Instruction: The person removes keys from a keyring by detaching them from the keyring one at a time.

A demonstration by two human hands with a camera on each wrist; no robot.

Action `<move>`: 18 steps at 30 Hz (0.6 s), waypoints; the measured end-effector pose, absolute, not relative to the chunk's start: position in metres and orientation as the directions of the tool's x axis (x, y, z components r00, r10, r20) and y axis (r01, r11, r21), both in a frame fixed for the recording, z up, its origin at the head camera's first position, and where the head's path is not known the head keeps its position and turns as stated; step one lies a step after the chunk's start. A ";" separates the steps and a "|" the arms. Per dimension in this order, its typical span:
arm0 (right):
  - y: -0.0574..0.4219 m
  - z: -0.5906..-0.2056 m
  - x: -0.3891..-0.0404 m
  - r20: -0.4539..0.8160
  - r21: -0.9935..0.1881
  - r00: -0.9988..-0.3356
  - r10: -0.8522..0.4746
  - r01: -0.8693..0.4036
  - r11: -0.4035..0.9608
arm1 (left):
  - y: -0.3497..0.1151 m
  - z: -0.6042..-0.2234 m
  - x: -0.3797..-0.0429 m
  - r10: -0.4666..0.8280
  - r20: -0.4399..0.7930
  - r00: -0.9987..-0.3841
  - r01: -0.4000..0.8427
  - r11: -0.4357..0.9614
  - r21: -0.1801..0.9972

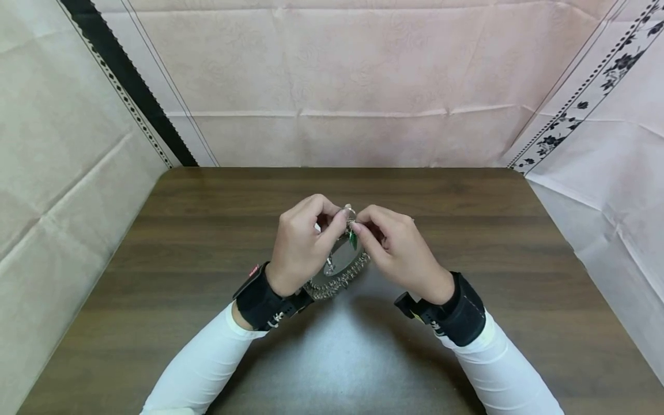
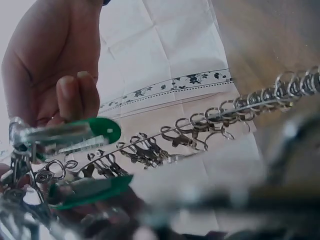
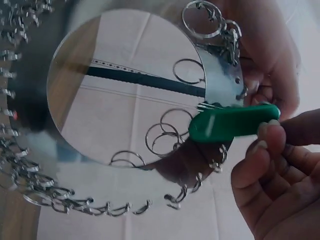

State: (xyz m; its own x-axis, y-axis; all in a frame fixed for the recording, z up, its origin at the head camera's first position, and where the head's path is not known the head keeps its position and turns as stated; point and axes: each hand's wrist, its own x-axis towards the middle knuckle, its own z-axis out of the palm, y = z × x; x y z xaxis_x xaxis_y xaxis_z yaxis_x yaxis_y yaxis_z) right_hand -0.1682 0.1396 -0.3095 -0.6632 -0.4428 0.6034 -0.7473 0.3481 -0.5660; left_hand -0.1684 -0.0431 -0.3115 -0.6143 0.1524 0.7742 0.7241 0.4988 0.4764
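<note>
A flat, shiny metal ring plate (image 3: 30,100) with a large round opening is held up above the table, its edge lined with small metal clasps (image 2: 145,150). My left hand (image 1: 305,242) grips its upper edge between thumb and bent fingers, where a thin split ring shows. Opposite it, my right hand (image 1: 396,248) pinches the top end of a green key tag (image 3: 230,124) by the same edge. In the head view the tag hangs below my right thumb. Several loose split rings (image 3: 165,137) show across the opening. My fingers partly hide the attachment point.
The brown wooden table (image 1: 207,230) lies beneath both hands. A pale cloth (image 1: 363,69) with a dark stripe and flower borders hangs behind and at the sides. Black straps with cameras (image 1: 456,314) sit on both wrists, close to the plate on the left.
</note>
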 end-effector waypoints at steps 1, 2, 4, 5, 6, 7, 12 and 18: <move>0.140 -0.309 -0.169 0.602 -0.564 -0.663 -0.445 -0.747 0.351 | -0.043 -0.311 -0.169 0.152 0.775 -0.613 0.726 0.495 0.477; 0.140 -0.308 -0.169 0.602 -0.560 -0.662 -0.447 -0.749 0.355 | -0.044 -0.311 -0.169 0.150 0.777 -0.611 0.728 0.492 0.478; 0.141 -0.307 -0.170 0.603 -0.554 -0.659 -0.449 -0.751 0.359 | -0.044 -0.311 -0.169 0.148 0.780 -0.608 0.732 0.484 0.479; 0.142 -0.306 -0.170 0.603 -0.552 -0.660 -0.449 -0.751 0.362 | -0.044 -0.310 -0.169 0.146 0.782 -0.605 0.735 0.481 0.478; 0.143 -0.305 -0.170 0.601 -0.553 -0.662 -0.449 -0.749 0.365 | -0.045 -0.310 -0.170 0.146 0.784 -0.603 0.736 0.480 0.477; 0.144 -0.304 -0.170 0.598 -0.556 -0.665 -0.447 -0.746 0.366 | -0.045 -0.310 -0.170 0.147 0.785 -0.602 0.737 0.480 0.476; 0.151 -0.301 -0.172 0.573 -0.581 -0.693 -0.438 -0.720 0.379 | -0.048 -0.308 -0.172 0.158 0.780 -0.606 0.736 0.485 0.473; 0.160 -0.300 -0.177 0.552 -0.569 -0.717 -0.426 -0.697 0.436 | -0.051 -0.306 -0.173 0.153 0.778 -0.609 0.730 0.492 0.475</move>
State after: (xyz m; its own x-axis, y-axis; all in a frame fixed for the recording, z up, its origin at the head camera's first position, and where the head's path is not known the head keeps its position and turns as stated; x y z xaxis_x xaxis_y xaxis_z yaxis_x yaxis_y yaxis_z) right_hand -0.1774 0.1596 -0.2995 -0.7168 -0.4255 0.5524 -0.6973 0.4356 -0.5693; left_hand -0.1731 -0.0505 -0.3057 -0.6089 0.1529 0.7783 0.7302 0.4915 0.4747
